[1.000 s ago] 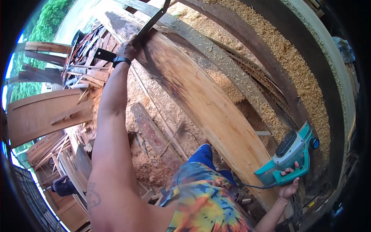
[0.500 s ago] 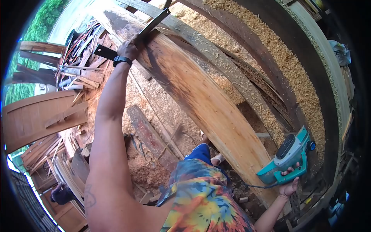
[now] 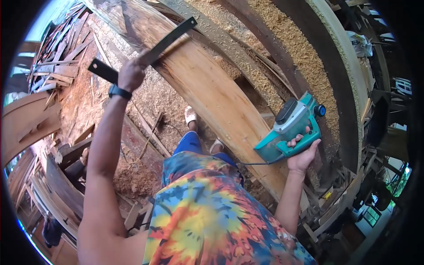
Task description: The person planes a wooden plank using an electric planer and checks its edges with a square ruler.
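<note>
"What's being held?"
"Nearest, the right hand (image 3: pixel 303 154) grips a teal-and-grey electric planer (image 3: pixel 289 127) by its handle, at the edge of a long pale wooden plank (image 3: pixel 223 95)"
"And farther out?"
"The left hand (image 3: pixel 131 76) clutches a dark flat metal bar (image 3: pixel 174 39) reaching across the plank"

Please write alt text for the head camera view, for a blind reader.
A person's left hand holds a dark flat tool over a long wooden board; the right hand grips a teal electric planer, with wood shavings around.
</note>
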A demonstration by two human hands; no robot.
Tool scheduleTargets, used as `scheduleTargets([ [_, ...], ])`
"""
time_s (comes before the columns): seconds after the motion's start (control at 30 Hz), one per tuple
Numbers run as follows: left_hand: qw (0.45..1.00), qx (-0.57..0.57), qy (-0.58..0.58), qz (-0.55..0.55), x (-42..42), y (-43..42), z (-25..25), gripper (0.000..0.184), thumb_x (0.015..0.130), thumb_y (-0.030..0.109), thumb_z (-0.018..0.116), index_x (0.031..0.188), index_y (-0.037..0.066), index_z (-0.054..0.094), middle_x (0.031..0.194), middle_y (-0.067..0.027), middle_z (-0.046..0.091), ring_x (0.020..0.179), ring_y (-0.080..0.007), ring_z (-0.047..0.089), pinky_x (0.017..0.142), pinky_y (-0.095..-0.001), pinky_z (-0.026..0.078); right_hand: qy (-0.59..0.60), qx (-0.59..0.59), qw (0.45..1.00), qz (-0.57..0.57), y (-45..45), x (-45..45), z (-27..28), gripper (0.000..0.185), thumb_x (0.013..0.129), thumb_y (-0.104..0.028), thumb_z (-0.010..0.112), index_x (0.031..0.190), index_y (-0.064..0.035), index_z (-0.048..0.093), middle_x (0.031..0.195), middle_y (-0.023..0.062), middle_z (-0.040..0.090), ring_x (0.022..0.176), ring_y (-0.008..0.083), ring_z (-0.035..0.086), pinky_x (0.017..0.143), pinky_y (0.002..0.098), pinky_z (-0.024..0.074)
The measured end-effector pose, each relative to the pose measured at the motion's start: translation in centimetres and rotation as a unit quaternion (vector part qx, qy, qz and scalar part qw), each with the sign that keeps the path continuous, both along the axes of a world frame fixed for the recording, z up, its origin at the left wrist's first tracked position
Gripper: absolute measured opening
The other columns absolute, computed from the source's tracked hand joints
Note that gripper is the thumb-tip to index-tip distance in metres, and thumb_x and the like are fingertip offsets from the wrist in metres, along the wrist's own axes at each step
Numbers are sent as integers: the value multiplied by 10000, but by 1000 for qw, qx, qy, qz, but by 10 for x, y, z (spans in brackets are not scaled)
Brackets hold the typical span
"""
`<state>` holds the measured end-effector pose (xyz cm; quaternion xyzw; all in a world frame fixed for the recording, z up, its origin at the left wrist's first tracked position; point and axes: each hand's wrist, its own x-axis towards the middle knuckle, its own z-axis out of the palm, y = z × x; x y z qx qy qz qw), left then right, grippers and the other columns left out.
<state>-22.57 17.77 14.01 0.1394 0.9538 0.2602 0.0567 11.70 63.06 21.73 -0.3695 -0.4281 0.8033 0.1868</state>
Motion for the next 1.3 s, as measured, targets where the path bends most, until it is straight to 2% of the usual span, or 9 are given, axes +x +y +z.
scheduleTargets([
  [0.17,976,119,-18,180,176,18,-36,304,863,106,643,1155,30,604,892,-179,701,791,-294,686,713,-406,528,-10,10,999,40,7,5,6,638,975,-638,367,1293,-92,457,730,44,490,566,159,478,561,327,445],
  [0.3,931,156,-70,322,295,2,-76,242,835,97,699,1035,6,597,879,-94,662,827,-192,637,763,-340,498,-30,64,980,187,13,50,21,622,982,-602,404,1218,-31,477,696,40,496,529,130,480,509,278,423],
  [0.4,866,142,-201,436,357,1,-89,274,843,134,719,1039,-24,611,968,-123,689,831,-183,657,758,-332,523,-44,112,936,332,15,70,26,612,970,-584,459,1158,-3,495,656,32,496,504,112,475,486,252,407],
  [0.53,806,86,-278,515,442,-50,-215,381,812,165,751,1111,-43,637,1012,-148,704,888,-215,678,780,-350,537,-81,133,876,457,5,74,24,707,895,-660,517,1097,17,522,654,32,506,495,103,475,472,242,400],
  [0.6,799,108,-298,511,457,-30,-189,394,812,170,750,1120,-52,642,985,-152,708,878,-221,682,779,-352,540,-70,139,853,498,0,74,17,753,841,-710,548,1062,9,550,646,31,520,507,90,478,470,228,387],
  [0.73,816,64,-337,465,456,11,-124,380,799,172,756,1084,-61,663,950,-158,713,851,-231,686,780,-356,545,-63,149,819,550,-7,61,8,782,798,-743,569,1033,3,573,641,25,537,516,80,482,468,223,381],
  [0.97,767,185,-392,473,444,-36,-184,376,774,196,768,1044,-53,688,918,-165,723,826,-221,689,758,-338,542,-58,130,810,569,-38,24,-1,761,801,-729,578,1030,-3,577,630,13,537,509,67,481,461,214,380],
  [1.17,791,153,-435,402,362,-81,-217,310,807,237,755,978,-17,701,838,-120,708,691,-198,667,626,-330,530,-73,113,826,548,-89,-36,3,785,786,-731,598,1051,8,577,633,18,542,515,68,485,464,210,385],
  [1.3,699,248,-539,399,277,-96,-198,262,872,295,718,832,42,666,660,-17,586,517,-133,536,484,-310,453,-88,116,829,539,-120,-88,-1,831,767,-744,609,1080,25,573,638,30,548,524,75,492,465,212,388],
])
